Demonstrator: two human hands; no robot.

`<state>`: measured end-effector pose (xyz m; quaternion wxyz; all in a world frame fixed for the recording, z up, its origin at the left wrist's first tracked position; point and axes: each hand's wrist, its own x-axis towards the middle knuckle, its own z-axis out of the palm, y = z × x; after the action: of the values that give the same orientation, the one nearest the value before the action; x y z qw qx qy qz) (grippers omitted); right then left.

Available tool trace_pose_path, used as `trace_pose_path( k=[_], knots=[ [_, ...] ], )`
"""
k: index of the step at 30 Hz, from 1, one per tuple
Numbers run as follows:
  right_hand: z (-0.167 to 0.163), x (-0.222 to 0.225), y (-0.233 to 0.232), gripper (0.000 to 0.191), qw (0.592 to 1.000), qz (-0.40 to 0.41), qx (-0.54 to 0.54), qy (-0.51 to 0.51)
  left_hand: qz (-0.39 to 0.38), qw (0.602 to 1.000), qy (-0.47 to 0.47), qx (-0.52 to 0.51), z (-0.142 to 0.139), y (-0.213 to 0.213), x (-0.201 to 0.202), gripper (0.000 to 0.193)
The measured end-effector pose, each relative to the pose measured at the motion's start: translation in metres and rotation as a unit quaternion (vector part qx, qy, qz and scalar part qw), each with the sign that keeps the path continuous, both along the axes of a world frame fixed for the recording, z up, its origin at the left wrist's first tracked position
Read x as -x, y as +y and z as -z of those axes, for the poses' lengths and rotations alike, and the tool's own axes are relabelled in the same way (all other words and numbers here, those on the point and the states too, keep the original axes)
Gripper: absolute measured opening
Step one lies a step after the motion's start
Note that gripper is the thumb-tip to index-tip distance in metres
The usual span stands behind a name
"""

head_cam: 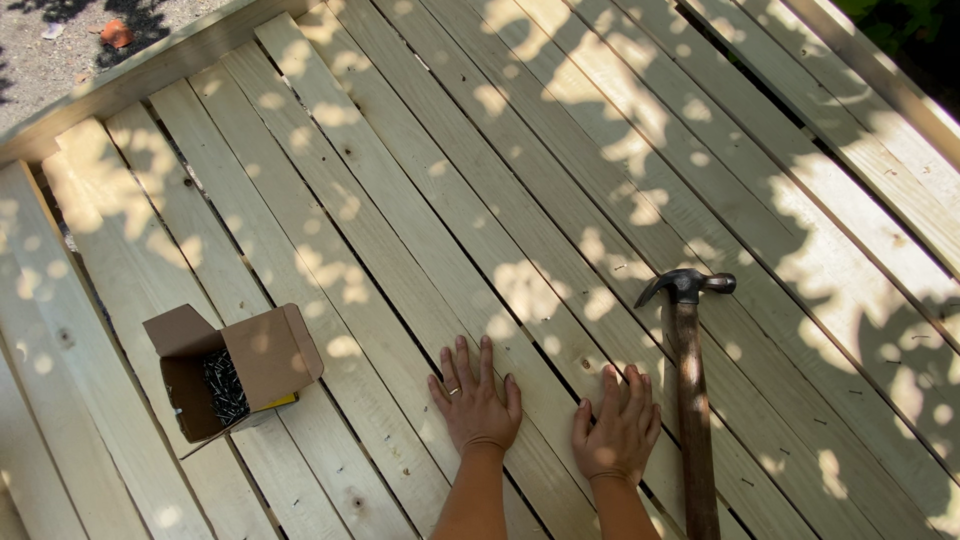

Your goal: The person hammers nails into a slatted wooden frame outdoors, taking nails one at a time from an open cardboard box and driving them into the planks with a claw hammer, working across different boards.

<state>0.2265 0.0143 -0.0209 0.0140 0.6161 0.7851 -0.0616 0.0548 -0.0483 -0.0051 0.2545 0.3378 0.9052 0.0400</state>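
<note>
Planks (420, 200) of pale wood fill the frame, and at lower left an open cardboard box of nails (232, 372) could spill between the gaps if nudged. At lower centre the left hand (474, 400) and right hand (617, 428) press flat and empty on the boards; the hammer (688, 390), just right of the right hand, could roll against its fingers.

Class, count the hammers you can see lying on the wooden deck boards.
1. The hammer lies on the boards just right of the right hand, its head pointing away from the person. None shows elsewhere; the frame edges may hide more.
</note>
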Motion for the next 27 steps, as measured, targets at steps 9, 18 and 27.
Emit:
trace_pose_path(
  k=[9,18,27],
  knots=[
    [-0.001,0.0,0.0,0.065,1.0,-0.008,-0.017,0.025,-0.004,1.0,0.0,-0.005,0.005,-0.001,-0.002,0.071],
    [0.0,-0.007,0.007,0.065,0.999,-0.01,-0.022,0.041,-0.23,0.898,-0.045,-0.373,0.012,-0.031,0.012,0.048],
    [0.0,-0.005,0.009,0.065,0.999,-0.01,-0.025,0.046,-0.809,0.426,-0.122,-0.386,-0.072,-0.091,0.159,0.088]
  ],
)
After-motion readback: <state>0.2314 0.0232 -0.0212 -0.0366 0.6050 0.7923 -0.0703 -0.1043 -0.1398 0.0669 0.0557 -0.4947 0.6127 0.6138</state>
